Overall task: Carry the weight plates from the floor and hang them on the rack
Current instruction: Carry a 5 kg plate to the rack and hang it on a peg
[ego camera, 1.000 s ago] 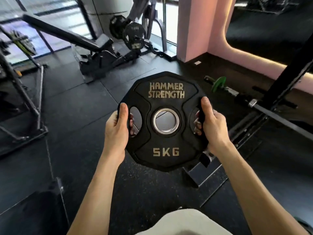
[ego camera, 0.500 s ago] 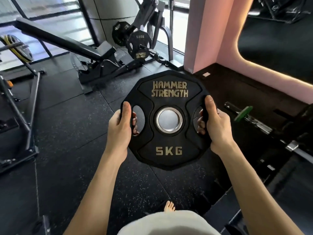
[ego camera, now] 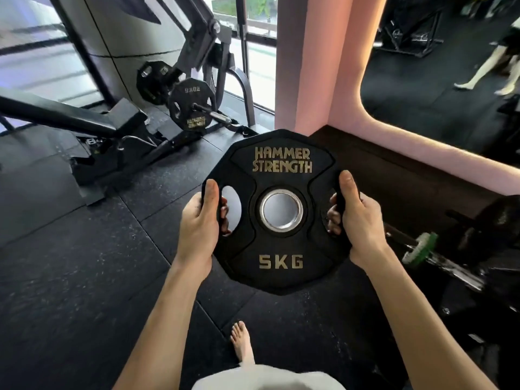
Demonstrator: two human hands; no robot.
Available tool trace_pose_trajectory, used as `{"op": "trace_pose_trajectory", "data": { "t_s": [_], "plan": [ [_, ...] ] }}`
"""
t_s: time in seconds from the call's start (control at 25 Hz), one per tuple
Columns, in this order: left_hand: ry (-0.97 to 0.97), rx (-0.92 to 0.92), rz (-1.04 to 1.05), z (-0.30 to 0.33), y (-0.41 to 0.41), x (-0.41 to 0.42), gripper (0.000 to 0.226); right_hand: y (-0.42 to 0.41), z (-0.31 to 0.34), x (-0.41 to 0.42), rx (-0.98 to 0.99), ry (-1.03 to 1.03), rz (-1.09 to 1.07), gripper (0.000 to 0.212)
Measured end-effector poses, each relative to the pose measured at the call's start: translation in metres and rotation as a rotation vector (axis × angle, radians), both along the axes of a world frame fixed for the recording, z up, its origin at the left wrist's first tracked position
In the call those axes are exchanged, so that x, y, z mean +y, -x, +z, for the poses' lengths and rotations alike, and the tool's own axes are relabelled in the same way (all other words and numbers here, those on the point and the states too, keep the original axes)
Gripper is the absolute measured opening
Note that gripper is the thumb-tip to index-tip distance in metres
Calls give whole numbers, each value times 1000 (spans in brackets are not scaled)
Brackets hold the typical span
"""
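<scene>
step: carry, judged mid-transit | 5 kg plate upright, face to camera, off the floor, near side of pink pillar | left hand + right hand wrapped through side grip slots | next: line centre hole up with peg holding hung plate, left of pillar

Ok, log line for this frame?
phase: carrying | object: 5 kg plate, off floor | left hand: gripping | right hand: gripping | rack: not reached

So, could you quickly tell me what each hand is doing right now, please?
Left hand: closed on the 5 kg plate, left grip slot.
Right hand: closed on the same plate, right grip slot.
</scene>
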State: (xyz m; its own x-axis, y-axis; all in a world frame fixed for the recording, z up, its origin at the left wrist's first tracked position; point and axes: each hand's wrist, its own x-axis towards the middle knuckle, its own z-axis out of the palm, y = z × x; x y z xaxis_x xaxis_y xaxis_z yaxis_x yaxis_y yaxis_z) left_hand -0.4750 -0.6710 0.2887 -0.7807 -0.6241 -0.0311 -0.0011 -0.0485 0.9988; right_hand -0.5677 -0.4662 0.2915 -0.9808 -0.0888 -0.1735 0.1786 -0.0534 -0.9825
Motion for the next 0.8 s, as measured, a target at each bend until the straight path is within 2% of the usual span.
{"op": "trace_pose_trajectory", "data": {
  "t_s": [0.28, 0.48, 0.8],
  "plan": [
    [-19, -5, -192, 13, 177, -86, 45, 139, 14, -75, -38, -13, -180, 55],
    [-30, -31, -307, 4, 314, -117, 44, 259, 6, -99, -57, -15, -283, 55],
    [6, -51, -396, 0, 580, -129, 44, 507, 0, -108, -75, 29, -359, 53]
  ]
}}
